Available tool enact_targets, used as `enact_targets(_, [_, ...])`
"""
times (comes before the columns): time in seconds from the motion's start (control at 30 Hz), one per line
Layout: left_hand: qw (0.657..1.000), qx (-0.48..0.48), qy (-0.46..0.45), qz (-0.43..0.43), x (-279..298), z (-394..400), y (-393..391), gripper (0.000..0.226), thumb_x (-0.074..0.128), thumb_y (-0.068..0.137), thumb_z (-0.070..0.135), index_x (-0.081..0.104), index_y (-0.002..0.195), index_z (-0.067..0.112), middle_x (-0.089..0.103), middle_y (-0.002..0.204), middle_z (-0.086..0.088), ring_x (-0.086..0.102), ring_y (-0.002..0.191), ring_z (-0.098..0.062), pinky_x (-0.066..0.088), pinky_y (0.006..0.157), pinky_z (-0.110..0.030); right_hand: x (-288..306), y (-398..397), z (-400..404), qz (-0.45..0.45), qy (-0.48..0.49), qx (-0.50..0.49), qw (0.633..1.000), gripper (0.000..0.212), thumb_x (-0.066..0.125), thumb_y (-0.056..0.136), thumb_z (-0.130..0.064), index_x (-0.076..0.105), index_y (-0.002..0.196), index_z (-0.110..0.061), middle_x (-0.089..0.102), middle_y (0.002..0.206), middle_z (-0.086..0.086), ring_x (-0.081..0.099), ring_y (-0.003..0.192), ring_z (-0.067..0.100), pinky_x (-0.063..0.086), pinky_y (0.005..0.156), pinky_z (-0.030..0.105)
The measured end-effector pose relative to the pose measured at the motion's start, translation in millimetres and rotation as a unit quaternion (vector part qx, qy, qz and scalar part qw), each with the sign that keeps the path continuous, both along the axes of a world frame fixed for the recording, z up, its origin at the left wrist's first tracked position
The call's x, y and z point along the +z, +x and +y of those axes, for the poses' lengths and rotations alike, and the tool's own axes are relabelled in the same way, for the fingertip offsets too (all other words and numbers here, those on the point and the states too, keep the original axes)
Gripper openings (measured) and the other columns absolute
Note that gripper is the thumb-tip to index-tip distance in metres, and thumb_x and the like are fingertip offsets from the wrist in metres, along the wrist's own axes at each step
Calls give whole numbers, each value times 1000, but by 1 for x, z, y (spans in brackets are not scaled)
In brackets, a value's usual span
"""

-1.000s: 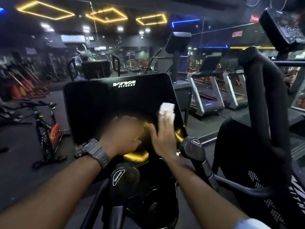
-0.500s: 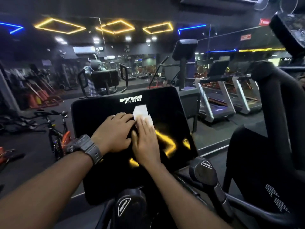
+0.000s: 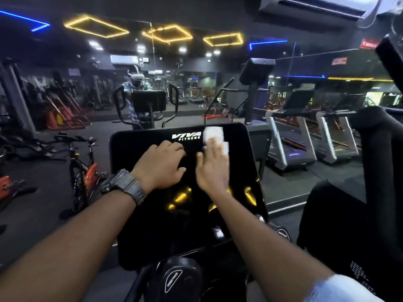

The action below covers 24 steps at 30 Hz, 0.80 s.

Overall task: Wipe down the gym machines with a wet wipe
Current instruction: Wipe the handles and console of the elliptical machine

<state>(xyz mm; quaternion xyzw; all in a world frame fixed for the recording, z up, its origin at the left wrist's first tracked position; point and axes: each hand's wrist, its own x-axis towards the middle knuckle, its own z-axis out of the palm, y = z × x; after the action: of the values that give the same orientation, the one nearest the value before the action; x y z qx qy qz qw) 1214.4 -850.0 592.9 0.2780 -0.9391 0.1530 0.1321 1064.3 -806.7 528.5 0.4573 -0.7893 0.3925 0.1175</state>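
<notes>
A black glossy console screen [image 3: 139, 192] marked VIVA FITNESS fills the middle of the head view. My right hand [image 3: 212, 166] lies flat on its upper right part, fingers straight, pressing a white wet wipe [image 3: 214, 135] against the glass near the top edge. My left hand [image 3: 161, 165], a grey watch on its wrist, rests on the screen just left of the right hand with its fingers bent down onto the glass. Yellow ceiling lights reflect in the lower screen.
Two round black resistance knobs [image 3: 174, 280] [image 3: 282, 234] sit below the console. A tall black handle and shroud [image 3: 375, 171] stand at the right. A spin bike [image 3: 80, 168] is on the floor at the left, treadmills [image 3: 290, 140] at the right, a mirror wall ahead.
My right hand has slid the wipe across the screen, from the right side to the middle and then up to the top right by the logo. My left hand stayed on the screen.
</notes>
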Motion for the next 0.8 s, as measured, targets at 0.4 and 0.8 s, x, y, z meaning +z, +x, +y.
enact_targets(0.4, [983, 119, -6, 142, 1, -5, 18, 20, 51, 92, 25, 58, 105, 11, 55, 117, -10, 50, 110, -32, 44, 84, -45, 19, -5, -15, 371, 99, 330, 862, 59, 40, 103, -28, 22, 154, -6, 16, 163, 13, 7, 151, 29, -3, 123, 35])
enact_targets(0.8, [944, 181, 68, 268, 1, -4, 52, 35, 54, 79, 5, 47, 114, 4, 45, 123, -15, 45, 112, -34, 44, 91, -43, 48, 63, -84, 436, 88, 373, 814, 59, 42, 88, -32, 52, 138, -2, 45, 146, 23, 32, 141, 42, 18, 118, 55])
